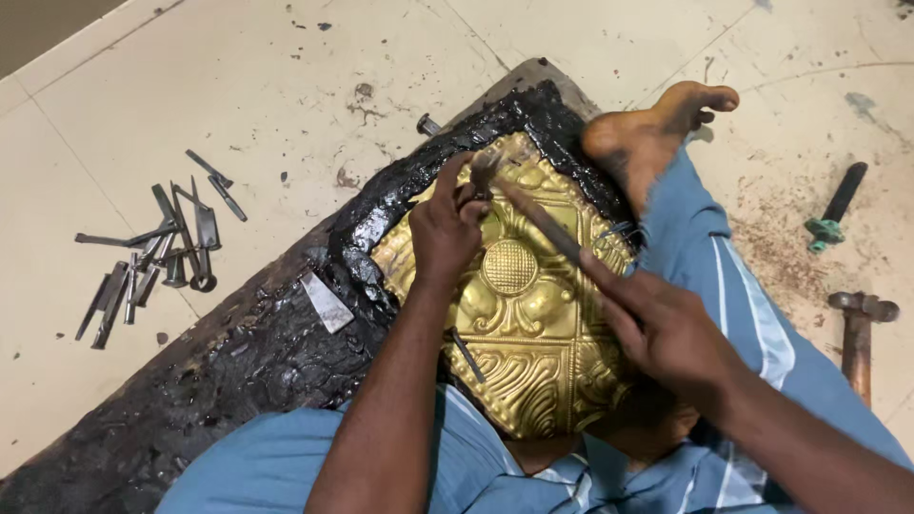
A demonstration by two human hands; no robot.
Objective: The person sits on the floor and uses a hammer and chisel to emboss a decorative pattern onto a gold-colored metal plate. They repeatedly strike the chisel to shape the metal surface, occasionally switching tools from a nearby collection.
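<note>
Gripping a short steel punch [481, 176] upright, the left hand [447, 233] is closed around its shaft with the tip set on the upper edge of the brass sheet [533, 352]; the right hand [666, 328] is clenched on the handle of a slim hammer [538, 221], whose head hangs blurred just above the punch top; the brass sheet lies face up, bedded in a black pitch slab [257, 352] on the tiled floor [267, 86], between the person's knees, with a bare foot [647, 133] resting on the slab's far edge. Judging by its look, the sheet is thin, stiff only where the raised scrolls and the central cross-hatched dome shape it, easily dented and sharp at its cut rim; it would be best taken by the edges, though the sticky, glossy pitch appears to hold it fast. The pitch is lumpy and wet-looking; a flat grey chisel [327, 303] lies on it, and another thin punch [468, 356] lies on the brass. A scatter of dark steel punches [157, 257] sits well apart on the floor to the left; a second hammer [857, 338] and a dark-handled tool [836, 209] lie to the right.
</note>
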